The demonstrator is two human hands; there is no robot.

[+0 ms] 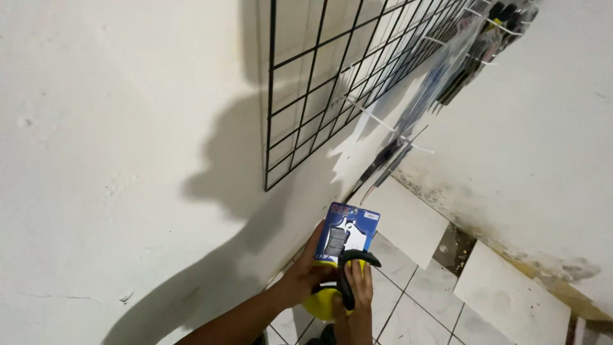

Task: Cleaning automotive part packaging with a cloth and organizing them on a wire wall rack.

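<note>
My left hand (305,268) holds a small blue carded package (348,233) upright, low in the view near the wall. My right hand (359,291) grips a yellow tool with a black handle (350,281) pressed against the lower edge of the package. The yellow body (319,305) of the tool shows below my hands. Both forearms come in from the bottom edge.
A black wire grid panel (332,76) hangs on the white wall with white hooks (377,118) sticking out. Packaged items (485,45) hang at its far end. White floor tiles (421,287) and loose white tiles (511,297) lean along a stained wall base.
</note>
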